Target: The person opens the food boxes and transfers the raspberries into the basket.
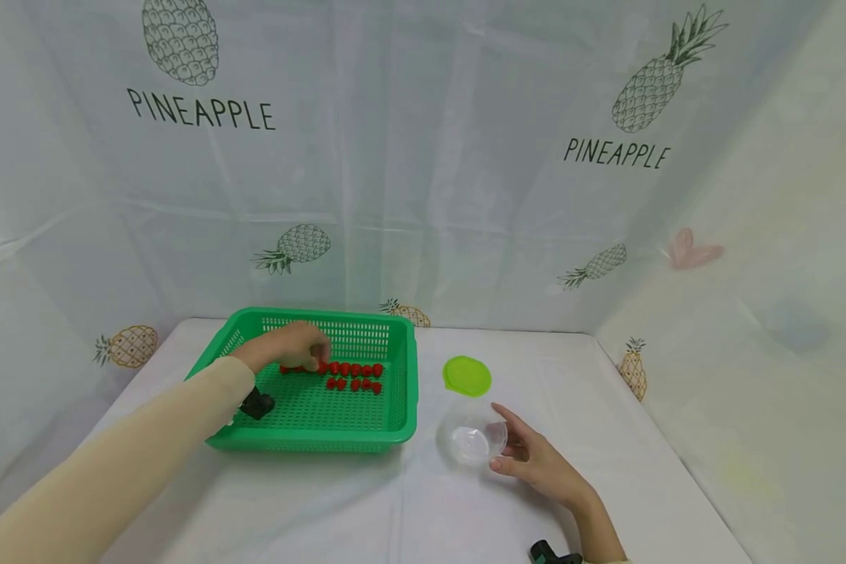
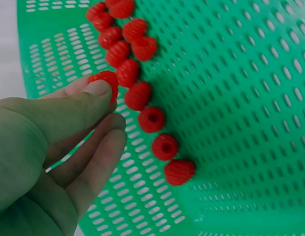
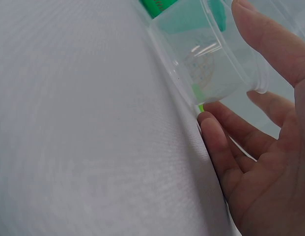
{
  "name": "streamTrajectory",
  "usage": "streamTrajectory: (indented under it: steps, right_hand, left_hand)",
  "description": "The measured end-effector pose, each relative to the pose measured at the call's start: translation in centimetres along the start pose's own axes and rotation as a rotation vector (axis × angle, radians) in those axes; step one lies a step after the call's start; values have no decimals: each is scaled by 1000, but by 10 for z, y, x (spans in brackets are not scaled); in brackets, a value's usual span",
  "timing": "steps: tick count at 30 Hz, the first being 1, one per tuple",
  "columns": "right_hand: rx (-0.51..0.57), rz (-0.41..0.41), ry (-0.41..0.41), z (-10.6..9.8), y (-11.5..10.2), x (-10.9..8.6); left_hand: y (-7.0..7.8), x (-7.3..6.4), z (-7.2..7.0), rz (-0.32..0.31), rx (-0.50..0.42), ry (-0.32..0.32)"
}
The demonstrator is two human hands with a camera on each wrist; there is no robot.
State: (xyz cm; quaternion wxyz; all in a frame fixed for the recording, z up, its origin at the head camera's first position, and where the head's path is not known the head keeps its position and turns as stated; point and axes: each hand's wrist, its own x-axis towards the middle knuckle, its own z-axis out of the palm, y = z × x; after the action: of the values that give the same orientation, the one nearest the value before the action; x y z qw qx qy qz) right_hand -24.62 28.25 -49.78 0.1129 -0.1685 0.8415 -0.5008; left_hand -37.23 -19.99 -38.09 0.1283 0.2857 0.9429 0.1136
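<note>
My left hand [image 1: 292, 345] reaches over the far part of a green plastic basket [image 1: 310, 442]. Between thumb and fingers it pinches one red raspberry [image 2: 106, 80], clearest in the left wrist view. Other raspberries [image 2: 138, 96] lie in two rows on the basket's slotted floor, and some of them show hollow ends. To the right of the basket, my right hand [image 1: 544, 464] holds a clear plastic cup [image 1: 469, 440] by its side, thumb and fingers spread around the rim. In the right wrist view the cup [image 3: 196, 59] looks see-through, with no fruit visible in it.
A bright green round lid [image 1: 468, 376] lies flat just beyond the cup. White cloth covers the table [image 1: 310, 509]. A curtain [image 1: 423, 157] printed with pineapples hangs behind and along the sides. The basket's raised walls surround the raspberries.
</note>
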Motion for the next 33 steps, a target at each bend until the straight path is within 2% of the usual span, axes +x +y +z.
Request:
streamTrajectory:
  steps: [5,9,15,22,33]
  right_hand:
    - [17,6,-2,2,1,-1]
    - [20,-1,-5,2,0,-1]
    - [18,-13,-5,0,1,-1]
    - [20,-12,-10,1,0,1]
    - [29,-19,-13,0,1,0]
  left_hand:
    - [-8,4,6,-28,-27,-44]
    - [-6,4,8,-31,-28,-59]
    - [-2,8,14,-21,-7,-62]
    - [0,10,20,-56,-15,-80]
    - [1,10,26,-61,-21,-69]
